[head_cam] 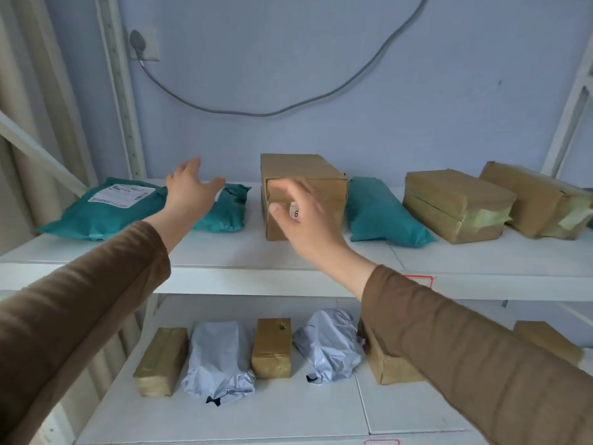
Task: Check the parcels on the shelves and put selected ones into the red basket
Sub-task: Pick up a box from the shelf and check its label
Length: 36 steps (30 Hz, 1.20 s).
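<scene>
A brown cardboard box (308, 175) stands upright in the middle of the upper white shelf (288, 252). My right hand (305, 220) is open in front of its near face, fingers spread, partly covering a small white label. My left hand (192, 191) is open too, stretched over a small teal mailer bag (229, 207) just left of the box. A large teal bag with a white shipping label (106, 208) lies at the far left. Right of the box lies another teal bag (382, 213). No red basket is in view.
Two taped brown parcels (455, 203) (536, 200) lie at the right of the upper shelf. The lower shelf (288, 412) holds brown boxes (160, 361) (272, 348) and grey poly bags (218, 361) (327, 342). A grey cable (256, 112) hangs on the wall. Shelf uprights stand left and right.
</scene>
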Tool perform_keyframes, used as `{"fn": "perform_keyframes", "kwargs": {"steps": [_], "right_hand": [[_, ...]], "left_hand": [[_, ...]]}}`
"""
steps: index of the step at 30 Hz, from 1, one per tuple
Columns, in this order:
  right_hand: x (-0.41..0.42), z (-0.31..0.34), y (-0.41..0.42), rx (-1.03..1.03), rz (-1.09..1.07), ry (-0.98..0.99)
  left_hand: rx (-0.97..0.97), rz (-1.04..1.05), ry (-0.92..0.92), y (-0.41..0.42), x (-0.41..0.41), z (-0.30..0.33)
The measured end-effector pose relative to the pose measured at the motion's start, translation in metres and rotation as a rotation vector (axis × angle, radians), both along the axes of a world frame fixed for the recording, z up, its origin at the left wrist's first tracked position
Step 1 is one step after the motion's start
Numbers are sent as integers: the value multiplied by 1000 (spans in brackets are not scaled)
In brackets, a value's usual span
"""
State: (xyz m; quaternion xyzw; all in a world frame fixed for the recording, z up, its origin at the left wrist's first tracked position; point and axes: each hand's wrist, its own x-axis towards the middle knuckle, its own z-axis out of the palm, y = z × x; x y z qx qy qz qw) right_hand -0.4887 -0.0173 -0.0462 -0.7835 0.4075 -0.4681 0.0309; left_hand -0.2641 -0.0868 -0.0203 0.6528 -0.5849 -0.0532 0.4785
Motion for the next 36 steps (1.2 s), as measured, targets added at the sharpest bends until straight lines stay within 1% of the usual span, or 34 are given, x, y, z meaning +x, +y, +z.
{"fn": "perform_keyframes", "kwargs": {"steps": [1, 3, 6, 9, 11, 14, 16, 18, 19, 24, 29, 32, 36], "right_hand": [[-15, 7, -4, -27, -6, -30], [-41, 20, -16, -24, -23, -89], [-72, 34, -36, 120, -30, -170], [-91, 43, -56, 258, 6, -271], [-98, 47, -69, 403, 41, -360], [-96, 50, -94, 697, 78, -492], [-94, 43, -125, 827, 114, -562], [-95, 38, -146, 911, 160, -643], [-92, 40, -141, 926, 185, -681], [-86, 37, -136, 885, 237, -740], [-90, 29, -136, 856, 287, -808], [-96, 28, -89, 805, 327, -818], [-116, 16, -3, 703, 443, -762]], "left_hand": [[-25, -47, 48, 5, -16, 7], [4, -142, 210, 11, -47, 17], [142, -248, 394, 7, -80, 24], [213, -304, 528, -3, -94, 27], [240, -364, 648, -10, -94, 28], [298, -453, 792, -50, -75, 18], [327, -486, 816, -66, -66, 14], [349, -497, 806, -53, -78, 18], [360, -517, 808, -51, -81, 19], [385, -571, 865, -48, -91, 16], [308, -571, 901, -20, -100, 16], [235, -621, 871, 18, -107, 16], [108, -691, 836, 95, -124, 6]]}}
